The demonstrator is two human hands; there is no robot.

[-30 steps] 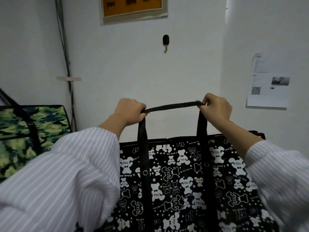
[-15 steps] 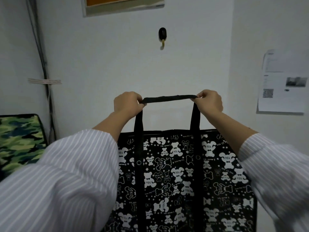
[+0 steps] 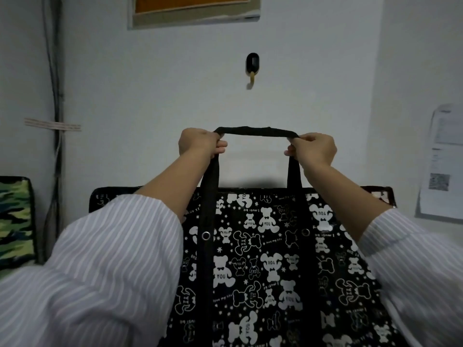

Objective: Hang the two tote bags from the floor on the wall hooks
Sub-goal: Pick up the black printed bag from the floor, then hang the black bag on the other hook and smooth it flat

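Observation:
A black tote bag (image 3: 263, 259) printed with white bears hangs in front of me, held up by its black handle strap (image 3: 255, 131). My left hand (image 3: 198, 144) is shut on the strap's left end and my right hand (image 3: 313, 149) on its right end, with the strap stretched flat between them. A black wall hook (image 3: 251, 67) with a brass tip sits on the white wall straight above the strap, a clear gap below it. At the far left edge a camouflage tote bag (image 3: 15, 221) shows in part.
A framed orange board (image 3: 195, 8) hangs above the hook. Cables (image 3: 56, 121) run down the left wall corner, held by tape. A paper notice (image 3: 443, 166) is stuck to the right-hand wall, which juts forward.
Both hands have lifted the strap closer to the hook and the bag has risen with them. The view has shifted right, so less of the camouflage bag shows.

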